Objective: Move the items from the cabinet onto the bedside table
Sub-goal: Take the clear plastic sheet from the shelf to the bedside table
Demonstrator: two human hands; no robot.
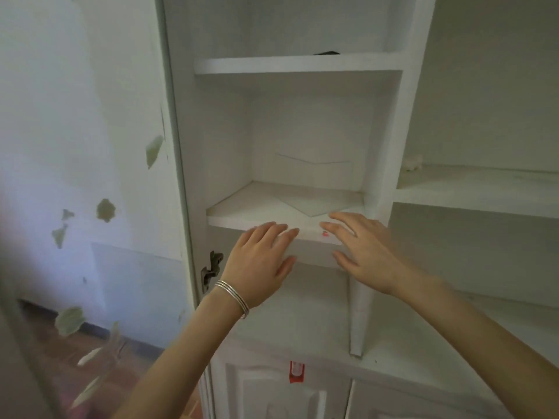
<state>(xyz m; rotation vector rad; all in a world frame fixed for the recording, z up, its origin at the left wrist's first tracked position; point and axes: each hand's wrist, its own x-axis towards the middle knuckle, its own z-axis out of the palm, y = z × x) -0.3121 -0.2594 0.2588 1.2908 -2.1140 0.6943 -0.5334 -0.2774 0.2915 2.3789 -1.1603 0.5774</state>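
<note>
Hands: left hand (260,261) and right hand (360,249) spread wide, holding nothing, at the shelf (242,220) lip.
Sheet: a thin, flat pale sheet (314,202) lies just beyond, long axis across; right nearer.
Far: dark item (326,52) on the top shelf.

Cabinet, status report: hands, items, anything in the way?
Left hand, right hand open, empty, at middle shelf edge. Dark item on upper shelf. Nothing in the way.
</note>
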